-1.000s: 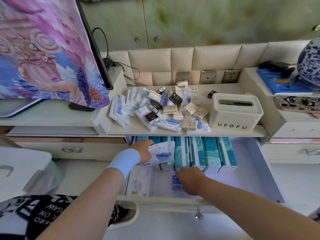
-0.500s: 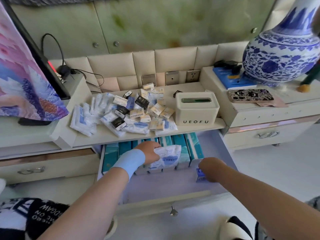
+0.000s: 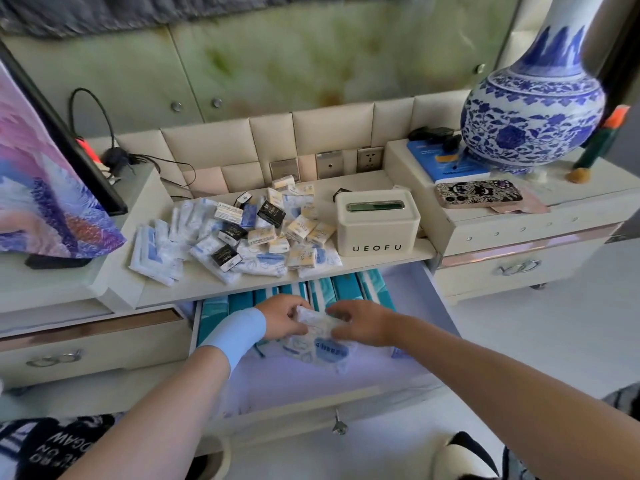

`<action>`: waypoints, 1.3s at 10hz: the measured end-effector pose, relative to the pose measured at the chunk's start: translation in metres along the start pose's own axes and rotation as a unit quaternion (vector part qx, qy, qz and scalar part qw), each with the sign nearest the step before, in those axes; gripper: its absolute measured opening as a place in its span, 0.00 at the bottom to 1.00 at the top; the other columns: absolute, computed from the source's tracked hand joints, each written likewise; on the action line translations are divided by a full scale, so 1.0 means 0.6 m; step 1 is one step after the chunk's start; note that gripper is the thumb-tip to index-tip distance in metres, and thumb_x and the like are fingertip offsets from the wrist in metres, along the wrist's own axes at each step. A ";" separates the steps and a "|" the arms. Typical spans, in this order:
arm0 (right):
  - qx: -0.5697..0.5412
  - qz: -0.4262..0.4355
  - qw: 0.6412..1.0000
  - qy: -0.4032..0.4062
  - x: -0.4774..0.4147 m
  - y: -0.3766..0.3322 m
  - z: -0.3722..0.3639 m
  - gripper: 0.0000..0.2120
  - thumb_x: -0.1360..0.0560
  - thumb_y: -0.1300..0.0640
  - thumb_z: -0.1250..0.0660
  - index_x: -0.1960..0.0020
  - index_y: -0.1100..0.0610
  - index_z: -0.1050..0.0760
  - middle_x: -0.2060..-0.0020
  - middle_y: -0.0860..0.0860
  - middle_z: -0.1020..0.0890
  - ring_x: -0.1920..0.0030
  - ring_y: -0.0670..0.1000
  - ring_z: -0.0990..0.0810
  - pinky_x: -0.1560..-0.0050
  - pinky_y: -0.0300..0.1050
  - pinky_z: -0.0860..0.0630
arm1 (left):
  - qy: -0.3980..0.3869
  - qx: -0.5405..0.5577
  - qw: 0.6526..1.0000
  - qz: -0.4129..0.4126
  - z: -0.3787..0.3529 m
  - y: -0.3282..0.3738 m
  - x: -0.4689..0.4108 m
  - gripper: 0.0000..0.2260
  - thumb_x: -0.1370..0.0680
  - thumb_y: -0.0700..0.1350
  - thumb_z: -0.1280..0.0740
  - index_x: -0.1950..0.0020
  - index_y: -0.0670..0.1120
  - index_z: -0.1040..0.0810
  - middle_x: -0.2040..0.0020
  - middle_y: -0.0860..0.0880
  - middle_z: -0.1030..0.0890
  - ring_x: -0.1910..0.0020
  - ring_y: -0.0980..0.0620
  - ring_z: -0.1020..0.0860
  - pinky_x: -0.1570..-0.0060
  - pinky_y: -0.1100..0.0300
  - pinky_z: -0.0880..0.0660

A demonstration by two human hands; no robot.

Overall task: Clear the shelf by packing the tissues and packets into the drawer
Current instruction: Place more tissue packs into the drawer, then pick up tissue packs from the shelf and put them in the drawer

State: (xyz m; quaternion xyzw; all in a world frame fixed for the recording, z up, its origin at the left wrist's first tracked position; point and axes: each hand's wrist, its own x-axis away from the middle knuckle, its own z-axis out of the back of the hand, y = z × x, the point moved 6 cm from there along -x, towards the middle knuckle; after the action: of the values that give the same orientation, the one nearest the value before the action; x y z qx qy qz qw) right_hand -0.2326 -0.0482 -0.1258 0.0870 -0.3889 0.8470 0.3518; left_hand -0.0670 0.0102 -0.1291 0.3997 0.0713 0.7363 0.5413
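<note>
Over the open drawer (image 3: 440, 306), both hands hold one white tissue packet with a blue label (image 3: 320, 348). My left hand (image 3: 282, 317), with a blue wristband, grips its left side. My right hand (image 3: 360, 322) pinches its right side. A row of teal tissue packs (image 3: 346, 289) stands at the back of the drawer. On the shelf (image 3: 381, 263) above lies a heap of white tissue packets (image 3: 162, 251) and small cream, black and blue packets (image 3: 270, 226).
A white box marked UEOFU (image 3: 377, 221) stands on the shelf's right end. To the right, a cabinet carries a blue-white vase (image 3: 530, 109), a phone (image 3: 479, 194) and a blue book (image 3: 446, 164). A screen under a patterned cloth (image 3: 45, 188) stands left. A small blue packet (image 3: 398, 353) lies in the drawer.
My right hand left the small blue packet on the drawer floor and came left onto the tissue packet held by my left hand. The view swung right.
</note>
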 end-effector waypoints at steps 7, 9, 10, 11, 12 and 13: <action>-0.011 -0.122 0.980 -0.159 -0.102 -0.114 -0.251 0.16 0.20 0.58 0.40 0.39 0.68 0.24 0.62 0.55 0.21 0.70 0.51 0.24 0.68 0.41 0.26 | 0.061 -0.229 0.967 0.095 -0.021 -0.192 0.089 0.16 0.21 0.48 0.38 0.33 0.57 0.27 0.35 0.50 0.26 0.35 0.46 0.30 0.33 0.52 0.35; -0.191 -0.176 0.931 -0.255 -0.122 -0.150 -0.299 0.17 0.21 0.55 0.41 0.37 0.64 0.27 0.53 0.58 0.21 0.62 0.57 0.19 0.58 0.49 0.20 | 0.075 -0.212 0.972 0.073 -0.016 -0.214 0.094 0.20 0.20 0.46 0.37 0.28 0.54 0.34 0.29 0.48 0.33 0.30 0.45 0.35 0.35 0.49 0.31; -0.175 -0.185 0.937 -0.240 -0.140 -0.145 -0.291 0.16 0.20 0.59 0.43 0.36 0.64 0.28 0.47 0.58 0.20 0.61 0.57 0.16 0.59 0.51 0.19 | 0.092 -0.207 0.972 0.062 -0.015 -0.217 0.097 0.20 0.20 0.48 0.37 0.28 0.55 0.35 0.31 0.49 0.34 0.31 0.46 0.34 0.38 0.50 0.30; -0.184 -0.172 0.950 -0.186 -0.156 -0.141 -0.282 0.12 0.20 0.62 0.40 0.38 0.63 0.27 0.44 0.64 0.19 0.62 0.57 0.16 0.60 0.53 0.19 | 0.102 -0.225 0.968 0.046 -0.013 -0.217 0.098 0.22 0.22 0.55 0.35 0.29 0.56 0.34 0.33 0.49 0.34 0.33 0.47 0.34 0.39 0.51 0.29; -0.151 -0.127 0.959 -0.205 -0.149 -0.156 -0.278 0.14 0.21 0.63 0.39 0.36 0.63 0.28 0.44 0.63 0.19 0.56 0.58 0.15 0.57 0.52 0.18 | 0.091 -0.234 0.967 0.044 -0.011 -0.220 0.095 0.25 0.24 0.57 0.33 0.29 0.55 0.33 0.34 0.49 0.34 0.33 0.48 0.35 0.39 0.51 0.29; 0.002 -0.082 0.984 -0.161 -0.159 -0.159 -0.250 0.14 0.21 0.62 0.40 0.38 0.65 0.25 0.51 0.60 0.17 0.61 0.56 0.17 0.60 0.50 0.19 | 0.082 -0.206 0.973 0.066 0.004 -0.216 0.093 0.24 0.23 0.53 0.34 0.28 0.55 0.34 0.33 0.49 0.32 0.33 0.47 0.33 0.38 0.51 0.30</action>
State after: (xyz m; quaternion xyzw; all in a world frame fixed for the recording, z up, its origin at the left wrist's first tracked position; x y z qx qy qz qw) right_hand -0.0803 0.0523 -0.2113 0.2542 -0.4306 0.7911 0.3524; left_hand 0.0251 0.1093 -0.1687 0.2215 -0.0639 0.7998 0.5543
